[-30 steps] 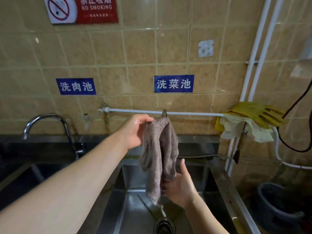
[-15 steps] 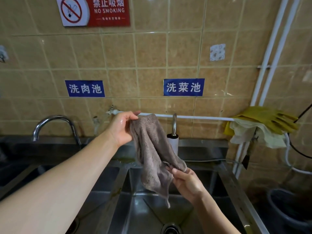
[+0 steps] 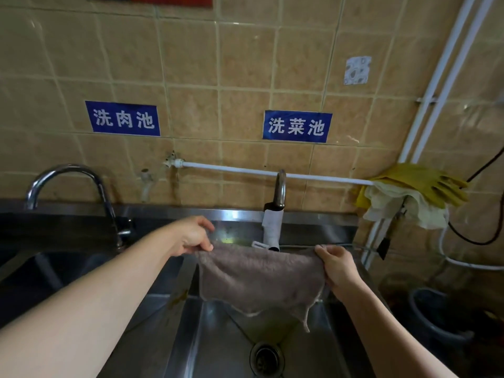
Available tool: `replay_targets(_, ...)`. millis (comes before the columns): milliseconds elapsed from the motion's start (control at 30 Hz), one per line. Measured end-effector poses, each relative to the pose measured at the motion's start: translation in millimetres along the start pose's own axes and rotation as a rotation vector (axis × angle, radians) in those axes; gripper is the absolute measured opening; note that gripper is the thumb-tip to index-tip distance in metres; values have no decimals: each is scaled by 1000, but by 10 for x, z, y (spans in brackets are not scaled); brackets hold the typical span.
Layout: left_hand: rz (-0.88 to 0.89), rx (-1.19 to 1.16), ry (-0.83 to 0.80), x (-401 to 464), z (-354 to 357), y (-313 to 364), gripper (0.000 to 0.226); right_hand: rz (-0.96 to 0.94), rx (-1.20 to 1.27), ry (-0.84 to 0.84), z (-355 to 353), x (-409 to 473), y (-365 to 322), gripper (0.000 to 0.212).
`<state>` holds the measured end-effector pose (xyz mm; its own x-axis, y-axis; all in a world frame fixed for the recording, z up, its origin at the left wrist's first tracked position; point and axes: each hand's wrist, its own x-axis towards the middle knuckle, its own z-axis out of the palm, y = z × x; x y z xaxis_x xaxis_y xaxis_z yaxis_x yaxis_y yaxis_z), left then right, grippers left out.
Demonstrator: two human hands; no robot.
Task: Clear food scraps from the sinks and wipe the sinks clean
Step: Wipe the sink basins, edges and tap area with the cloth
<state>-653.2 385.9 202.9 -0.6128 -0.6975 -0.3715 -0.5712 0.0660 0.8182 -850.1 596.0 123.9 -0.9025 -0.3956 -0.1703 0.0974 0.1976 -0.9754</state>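
The left hand [image 3: 195, 237] pinches the upper left corner of a grey-brown cloth [image 3: 260, 279] between thumb and fingers, and the right hand [image 3: 336, 266] grips the upper right corner the same way. The cloth hangs spread flat between them, just right of the frame's middle, its lower edge ragged and one thread dangling at the lower right. It hangs over the right sink [image 3: 231, 336], whose round drain [image 3: 266, 358] shows at the bottom centre of the frame. Yellowish smears mark the divider [image 3: 177, 298] between this sink and the left sink [image 3: 54, 271], which lies dark at the left edge. Behind the cloth a short tap [image 3: 279, 192] with a white sleeve comes down from a white pipe [image 3: 245, 170] running along the tiled wall [image 3: 245, 64]. A curved chrome tap [image 3: 68, 184] stands over the left sink. Two blue signs [image 3: 122, 118] sit on the tiles above. At the right of the frame, yellow gloves [image 3: 425, 184] and a pale rag [image 3: 395, 208] hang on the pipe's end, and a dark bucket [image 3: 436, 315] stands lower right.
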Motion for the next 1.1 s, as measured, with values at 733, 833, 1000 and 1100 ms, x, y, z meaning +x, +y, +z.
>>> replay_targets(733,66,-135,-198,353,656,-236,21,166,-294,-40,46,-379,-290,13)
replay_targets(833,-58,-352,-341,295,916,-159,21,168,-43,-216,248,-479,-343,9)
replay_targets(1000,-133,-549,-541,309,1199,-70,58,169,56,-462,367,-513,-322,38)
replay_targets(1100,-170,-679,-562,413,1278,-85,40,137,167,-469,245,-428,-226,44)
